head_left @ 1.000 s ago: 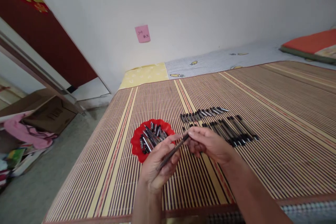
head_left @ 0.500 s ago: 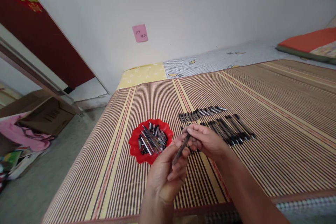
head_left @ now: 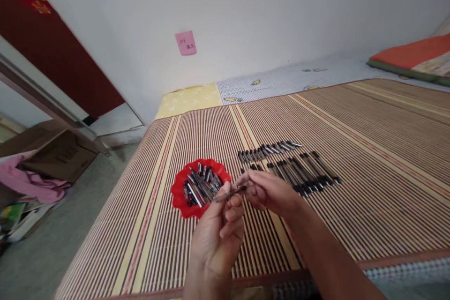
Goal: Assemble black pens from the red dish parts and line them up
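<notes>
A dark pen (head_left: 229, 193) is held between both hands above a striped bamboo mat (head_left: 369, 164). My left hand (head_left: 217, 234) pinches its near end with the fingertips, palm turned up. Fingers of my right hand (head_left: 267, 191) grip the pen's far end. Just left of the hands sits a red scalloped dish (head_left: 180, 192) filled with several small pen parts. Beyond my right hand lies a row of black pen bodies (head_left: 304, 173), and behind it a row of silver-tipped caps (head_left: 269, 150).
The mat covers a bed against a white wall with a pink sticky note (head_left: 185, 42). An orange cushion (head_left: 415, 54) lies at the far right. Left of the bed on the floor are cardboard boxes (head_left: 58, 152) and pink cloth (head_left: 28, 183).
The pen has turned from steeply slanted to nearly level, and more of it is now hidden in the hands. My left hand rose and closed in on my right.
</notes>
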Action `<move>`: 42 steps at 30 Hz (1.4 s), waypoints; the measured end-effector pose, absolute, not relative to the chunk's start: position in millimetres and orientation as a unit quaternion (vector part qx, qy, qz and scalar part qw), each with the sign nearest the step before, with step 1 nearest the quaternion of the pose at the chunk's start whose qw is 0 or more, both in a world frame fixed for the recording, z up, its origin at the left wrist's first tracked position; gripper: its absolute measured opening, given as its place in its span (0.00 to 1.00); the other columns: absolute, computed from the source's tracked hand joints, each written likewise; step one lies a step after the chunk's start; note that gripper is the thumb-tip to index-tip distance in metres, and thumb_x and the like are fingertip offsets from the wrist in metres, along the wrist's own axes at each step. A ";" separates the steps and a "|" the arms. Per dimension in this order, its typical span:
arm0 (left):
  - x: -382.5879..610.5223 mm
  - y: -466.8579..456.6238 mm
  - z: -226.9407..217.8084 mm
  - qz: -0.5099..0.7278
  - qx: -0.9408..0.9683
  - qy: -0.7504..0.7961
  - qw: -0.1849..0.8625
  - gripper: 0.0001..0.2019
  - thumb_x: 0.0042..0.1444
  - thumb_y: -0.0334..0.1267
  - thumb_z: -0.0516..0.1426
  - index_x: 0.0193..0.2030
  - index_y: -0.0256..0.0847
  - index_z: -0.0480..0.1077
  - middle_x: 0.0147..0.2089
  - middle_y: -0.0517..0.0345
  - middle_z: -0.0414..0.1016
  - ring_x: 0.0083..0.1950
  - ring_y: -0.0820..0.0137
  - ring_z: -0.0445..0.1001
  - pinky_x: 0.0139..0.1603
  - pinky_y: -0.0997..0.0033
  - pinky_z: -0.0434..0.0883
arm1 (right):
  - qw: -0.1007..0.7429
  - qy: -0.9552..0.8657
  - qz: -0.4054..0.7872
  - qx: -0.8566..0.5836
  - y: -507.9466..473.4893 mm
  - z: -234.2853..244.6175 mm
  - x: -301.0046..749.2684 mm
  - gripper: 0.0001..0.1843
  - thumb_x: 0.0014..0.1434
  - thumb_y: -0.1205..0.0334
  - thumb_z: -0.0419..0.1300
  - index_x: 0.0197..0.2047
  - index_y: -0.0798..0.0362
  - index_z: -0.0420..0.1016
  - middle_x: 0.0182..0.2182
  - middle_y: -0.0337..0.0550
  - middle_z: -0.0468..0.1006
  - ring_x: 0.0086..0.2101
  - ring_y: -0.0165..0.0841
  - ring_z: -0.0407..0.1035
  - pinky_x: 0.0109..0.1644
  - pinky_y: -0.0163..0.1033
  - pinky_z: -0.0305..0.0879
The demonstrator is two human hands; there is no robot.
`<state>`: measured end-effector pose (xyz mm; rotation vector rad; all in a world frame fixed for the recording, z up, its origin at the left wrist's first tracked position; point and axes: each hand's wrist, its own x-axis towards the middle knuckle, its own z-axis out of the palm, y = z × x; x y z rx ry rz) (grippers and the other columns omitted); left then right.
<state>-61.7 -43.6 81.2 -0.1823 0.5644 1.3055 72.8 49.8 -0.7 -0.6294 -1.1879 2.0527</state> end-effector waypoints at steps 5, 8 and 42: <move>-72.3 -46.8 81.0 0.584 -0.026 0.229 0.778 0.15 0.70 0.31 0.46 0.35 0.31 0.70 0.24 0.62 0.61 0.16 0.85 0.60 0.09 0.91 0.50 | 0.330 -0.472 0.786 -0.226 52.2 3.1 81.0 0.13 0.57 0.53 0.67 0.38 0.55 0.74 0.24 0.34 0.71 0.19 0.23 0.60 0.21 0.29 0.55; -76.1 -55.0 83.7 0.561 0.050 0.229 0.794 0.05 0.63 0.31 0.57 0.39 0.31 0.73 0.24 0.64 0.61 0.15 0.86 0.56 0.10 0.90 0.54 | 0.369 -0.476 0.750 -0.271 61.1 2.9 97.7 0.13 0.57 0.54 0.68 0.38 0.54 0.75 0.23 0.34 0.71 0.20 0.23 0.61 0.22 0.30 0.56; -163.7 -42.9 51.8 0.830 0.116 0.414 0.356 0.09 0.51 0.32 0.67 0.36 0.33 0.72 0.37 0.49 0.81 0.27 0.77 0.75 0.25 0.82 0.66 | 0.158 -0.879 0.235 -0.384 35.7 24.2 9.0 0.12 0.55 0.76 0.57 0.29 0.54 0.79 0.31 0.47 0.80 0.36 0.39 0.72 0.39 0.42 0.63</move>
